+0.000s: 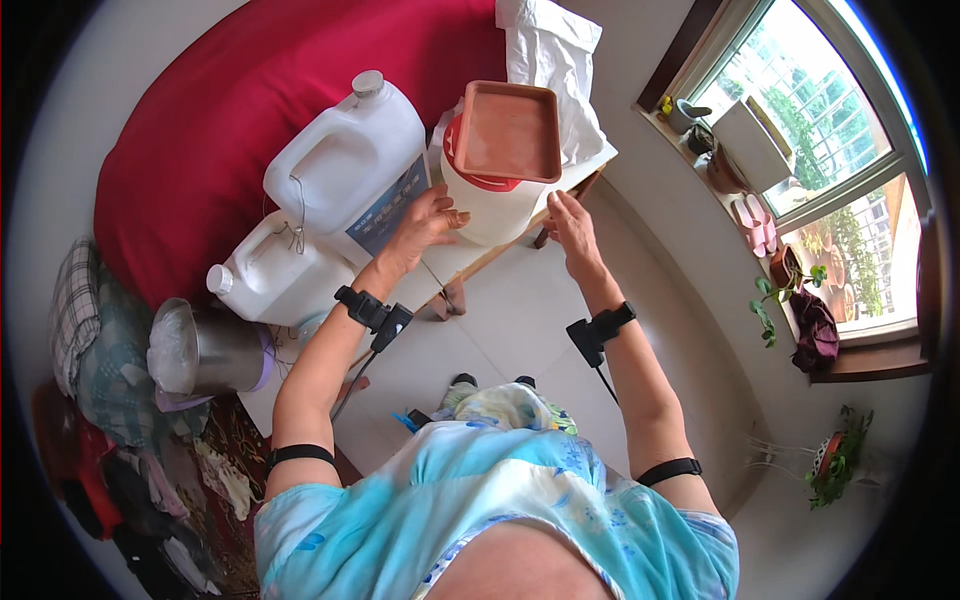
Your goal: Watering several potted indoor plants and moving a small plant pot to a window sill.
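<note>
A white plastic container (496,217) with a red rim stands among jugs, a terracotta-coloured tray (507,132) lying on top of it. My left hand (422,227) has curled fingers against the container's left side. My right hand (573,232) is closed at its right side, fingertips at the edge; the exact contact is partly hidden. Left of the container are a large white jug (315,170) with a blue label and a smaller white jug (265,270).
The low table (600,160) borders a red-covered piece of furniture (200,120). A white sack (545,50) is behind, a steel bin (222,355) and piled cloths (110,370) at left. At right are a windowsill with pots (785,265) and a plant (835,455).
</note>
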A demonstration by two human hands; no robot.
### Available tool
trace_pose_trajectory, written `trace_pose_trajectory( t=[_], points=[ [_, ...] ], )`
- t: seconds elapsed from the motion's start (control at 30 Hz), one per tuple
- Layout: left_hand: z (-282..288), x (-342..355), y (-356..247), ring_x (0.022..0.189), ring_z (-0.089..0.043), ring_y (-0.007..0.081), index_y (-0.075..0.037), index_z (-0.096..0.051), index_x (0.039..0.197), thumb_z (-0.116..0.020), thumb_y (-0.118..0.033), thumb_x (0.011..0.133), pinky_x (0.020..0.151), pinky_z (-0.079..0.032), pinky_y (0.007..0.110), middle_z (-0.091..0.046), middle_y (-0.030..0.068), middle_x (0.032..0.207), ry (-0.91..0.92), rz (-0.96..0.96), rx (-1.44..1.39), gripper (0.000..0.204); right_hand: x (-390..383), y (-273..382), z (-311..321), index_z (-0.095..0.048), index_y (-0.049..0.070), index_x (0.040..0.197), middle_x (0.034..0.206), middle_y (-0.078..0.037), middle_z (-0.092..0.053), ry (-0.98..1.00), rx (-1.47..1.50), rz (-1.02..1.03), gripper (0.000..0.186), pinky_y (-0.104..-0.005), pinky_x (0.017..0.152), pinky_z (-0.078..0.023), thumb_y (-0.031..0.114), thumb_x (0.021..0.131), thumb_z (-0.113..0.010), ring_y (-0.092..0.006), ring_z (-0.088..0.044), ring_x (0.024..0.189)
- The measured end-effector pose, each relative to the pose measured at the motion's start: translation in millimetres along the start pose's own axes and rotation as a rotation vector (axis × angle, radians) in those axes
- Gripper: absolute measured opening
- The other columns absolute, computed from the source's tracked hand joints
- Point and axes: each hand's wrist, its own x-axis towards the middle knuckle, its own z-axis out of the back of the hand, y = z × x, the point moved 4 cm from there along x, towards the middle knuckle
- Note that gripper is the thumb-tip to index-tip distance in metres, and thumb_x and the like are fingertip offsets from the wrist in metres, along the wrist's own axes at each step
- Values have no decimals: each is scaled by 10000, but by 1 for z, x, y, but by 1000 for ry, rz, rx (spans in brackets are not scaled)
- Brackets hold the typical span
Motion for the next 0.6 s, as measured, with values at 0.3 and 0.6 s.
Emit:
trace_pose_trajectory(
  t=[0.3, 0.6],
  points=[
    [-4, 20, -11, 1157, -409, 160, -90, -389, 1281, -663, -119, 742, 989, -307, 346, -469, 49, 1218, 73, -288, -275, 606, -20, -2, -73, -202, 23, 1381, 1200, -129, -461, 218, 245, 48, 723, -306, 947, -312, 346, 850, -572, -190, -419, 1087],
    [2, 9, 12, 1130, -424, 173, -33, -388, 1272, -638, -144, 764, 956, -341, 321, -462, 65, 1208, -59, -85, -166, 577, 0, -30, -61, -142, -32, 1390, 1322, -181, -374, 235, 233, 62, 874, -388, 983, -299, 440, 813, -599, -254, -399, 1197]
  ],
)
